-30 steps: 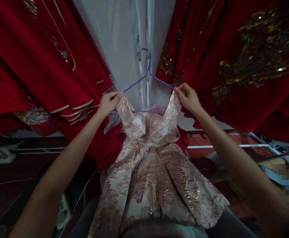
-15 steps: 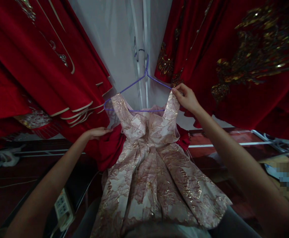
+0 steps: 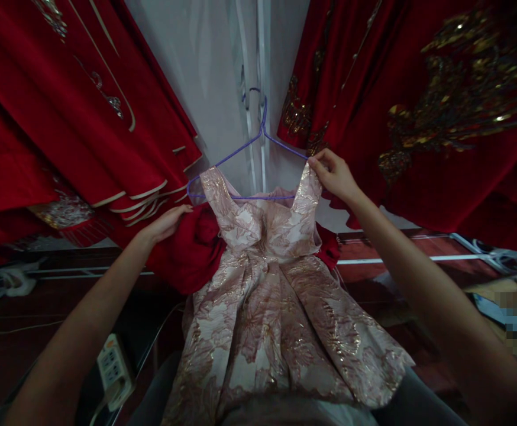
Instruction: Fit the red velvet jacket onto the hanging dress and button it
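A pale pink dress (image 3: 265, 231) with a gold floral pattern hangs by its wide straps on a purple wire hanger (image 3: 241, 146). At the right strap, my right hand (image 3: 333, 173) is closed, thumb and fingers pinching the strap beside the hanger's arm. My left hand (image 3: 168, 223) is closed at the upper edge of a bunched red cloth (image 3: 191, 248), left of the dress bodice; its fingertips are partly hidden by the cloth. Part of the red cloth passes behind the dress and shows at its right side. The skirt spreads down toward my lap.
Red garments with silver trim (image 3: 120, 148) hang at the left, and a red garment with gold sequins (image 3: 454, 106) hangs at the right. Behind the hanger stand a pale curtain and white pole (image 3: 262, 53). A power strip (image 3: 115, 371) lies at lower left.
My left hand has moved up and slightly left, and the red cloth has spread out leftward and upward with it. My right hand stays on the strap; the dress hardly moves.
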A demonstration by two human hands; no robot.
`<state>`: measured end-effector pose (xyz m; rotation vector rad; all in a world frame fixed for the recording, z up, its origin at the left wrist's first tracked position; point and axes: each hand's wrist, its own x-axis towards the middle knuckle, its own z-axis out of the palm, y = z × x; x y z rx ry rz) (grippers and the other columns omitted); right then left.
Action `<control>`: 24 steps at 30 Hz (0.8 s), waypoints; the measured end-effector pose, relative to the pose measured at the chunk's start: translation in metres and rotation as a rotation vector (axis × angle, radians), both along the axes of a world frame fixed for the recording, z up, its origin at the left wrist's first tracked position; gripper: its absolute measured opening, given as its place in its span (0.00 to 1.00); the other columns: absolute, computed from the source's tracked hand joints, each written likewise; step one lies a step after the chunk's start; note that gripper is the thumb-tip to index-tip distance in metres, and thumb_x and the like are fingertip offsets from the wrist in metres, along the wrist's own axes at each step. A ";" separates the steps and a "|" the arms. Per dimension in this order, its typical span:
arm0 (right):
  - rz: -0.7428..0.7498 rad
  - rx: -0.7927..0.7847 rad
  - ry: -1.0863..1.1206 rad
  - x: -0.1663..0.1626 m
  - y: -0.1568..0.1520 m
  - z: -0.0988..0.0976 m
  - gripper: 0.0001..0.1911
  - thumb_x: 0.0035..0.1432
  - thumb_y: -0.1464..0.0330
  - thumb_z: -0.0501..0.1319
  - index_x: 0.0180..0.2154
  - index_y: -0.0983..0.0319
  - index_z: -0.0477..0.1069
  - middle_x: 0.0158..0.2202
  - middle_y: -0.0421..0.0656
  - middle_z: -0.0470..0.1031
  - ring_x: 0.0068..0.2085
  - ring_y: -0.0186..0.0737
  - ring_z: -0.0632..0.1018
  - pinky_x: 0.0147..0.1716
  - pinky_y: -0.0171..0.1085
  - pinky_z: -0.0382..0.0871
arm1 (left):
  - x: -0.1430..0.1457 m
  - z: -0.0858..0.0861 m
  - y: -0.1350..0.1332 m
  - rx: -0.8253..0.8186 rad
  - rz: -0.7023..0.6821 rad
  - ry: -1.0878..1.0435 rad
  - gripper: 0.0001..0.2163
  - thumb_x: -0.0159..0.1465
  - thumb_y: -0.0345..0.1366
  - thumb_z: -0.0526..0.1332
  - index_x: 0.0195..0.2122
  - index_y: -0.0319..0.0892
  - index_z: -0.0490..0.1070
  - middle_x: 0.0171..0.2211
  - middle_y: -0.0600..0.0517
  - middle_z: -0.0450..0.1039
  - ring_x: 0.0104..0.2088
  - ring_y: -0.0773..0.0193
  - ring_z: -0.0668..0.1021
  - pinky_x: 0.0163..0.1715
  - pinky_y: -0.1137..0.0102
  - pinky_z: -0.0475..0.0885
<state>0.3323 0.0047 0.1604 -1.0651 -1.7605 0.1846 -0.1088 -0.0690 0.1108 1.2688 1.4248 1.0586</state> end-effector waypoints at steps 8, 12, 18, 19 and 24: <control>0.007 0.000 -0.010 0.002 -0.003 0.003 0.20 0.58 0.49 0.54 0.34 0.58 0.69 0.30 0.42 0.73 0.33 0.39 0.74 0.34 0.38 0.68 | 0.021 0.015 0.002 -0.333 -0.149 -0.196 0.09 0.51 0.40 0.63 0.32 0.43 0.74 0.30 0.48 0.78 0.37 0.54 0.80 0.38 0.62 0.76; 0.017 0.006 -0.013 0.002 -0.003 0.004 0.20 0.58 0.49 0.54 0.35 0.59 0.69 0.31 0.41 0.74 0.34 0.39 0.74 0.35 0.38 0.67 | 0.029 0.007 -0.004 -0.422 -0.247 -0.155 0.15 0.48 0.38 0.68 0.37 0.45 0.74 0.35 0.49 0.79 0.39 0.57 0.80 0.41 0.64 0.75; 0.036 0.014 0.000 0.002 -0.001 0.003 0.19 0.58 0.50 0.55 0.35 0.59 0.69 0.32 0.42 0.74 0.35 0.41 0.75 0.36 0.40 0.68 | 0.029 0.022 -0.002 -0.284 -0.374 0.141 0.14 0.49 0.42 0.67 0.36 0.44 0.76 0.37 0.48 0.78 0.41 0.59 0.79 0.41 0.68 0.73; 0.043 0.013 0.002 0.002 -0.002 0.003 0.18 0.58 0.51 0.55 0.35 0.59 0.69 0.32 0.43 0.74 0.35 0.42 0.75 0.36 0.40 0.68 | 0.027 0.026 -0.001 -0.306 -0.421 0.257 0.14 0.49 0.44 0.67 0.35 0.43 0.77 0.37 0.48 0.78 0.41 0.58 0.78 0.40 0.68 0.73; 0.077 0.000 0.022 0.002 -0.002 0.004 0.18 0.58 0.51 0.56 0.34 0.60 0.68 0.31 0.43 0.74 0.35 0.42 0.75 0.36 0.40 0.67 | 0.009 0.046 0.000 -0.256 -0.585 0.617 0.16 0.51 0.50 0.65 0.34 0.43 0.77 0.39 0.50 0.78 0.43 0.54 0.77 0.43 0.67 0.69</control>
